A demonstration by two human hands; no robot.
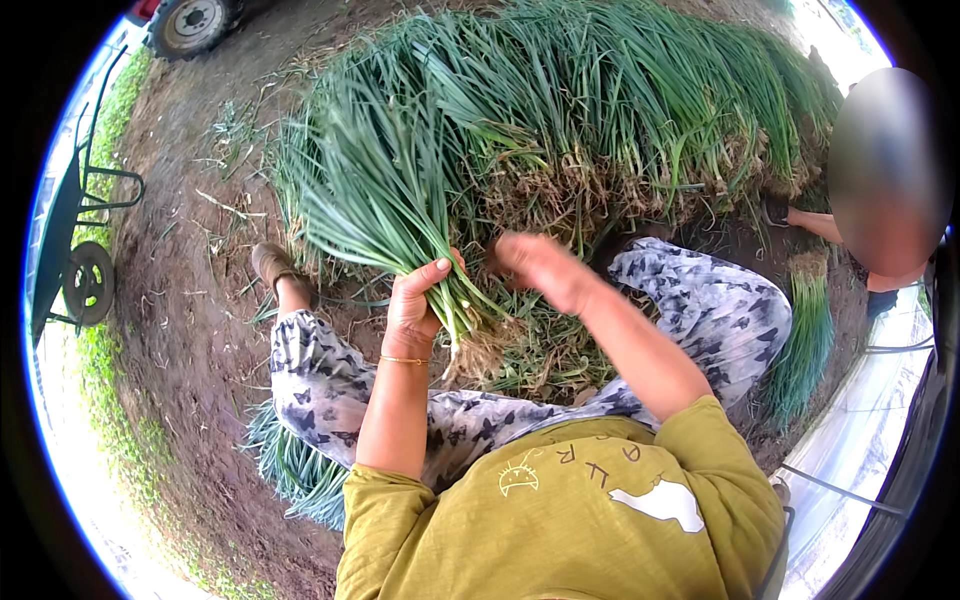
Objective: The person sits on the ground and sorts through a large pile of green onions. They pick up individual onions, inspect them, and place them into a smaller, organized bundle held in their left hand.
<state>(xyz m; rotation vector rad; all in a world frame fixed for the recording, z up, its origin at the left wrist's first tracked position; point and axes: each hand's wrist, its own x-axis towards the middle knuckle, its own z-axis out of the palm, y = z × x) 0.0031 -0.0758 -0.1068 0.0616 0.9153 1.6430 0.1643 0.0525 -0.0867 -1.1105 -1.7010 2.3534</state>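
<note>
My left hand [421, 300] is closed around a bunch of green onions [397, 225], gripping it by the pale stems with the thumb across the front. Its long leaves fan up and to the left, and the stringy roots [484, 349] hang toward my lap. My right hand [536, 262], blurred by motion, is just right of the bunch and apart from it. Whether its fingers hold anything is unclear. Beyond both hands lies a large heap of green onions [600, 97], its soil-brown roots [577, 195] facing me.
Loose leaf scraps [562, 352] litter the soil between my legs. Bundled green onions [806, 337] lie at my right, and more green onions [300, 465] at my left. Another person [889, 180] is at the right. A wheelbarrow [75, 225] and a vehicle wheel [191, 22] stand farther off.
</note>
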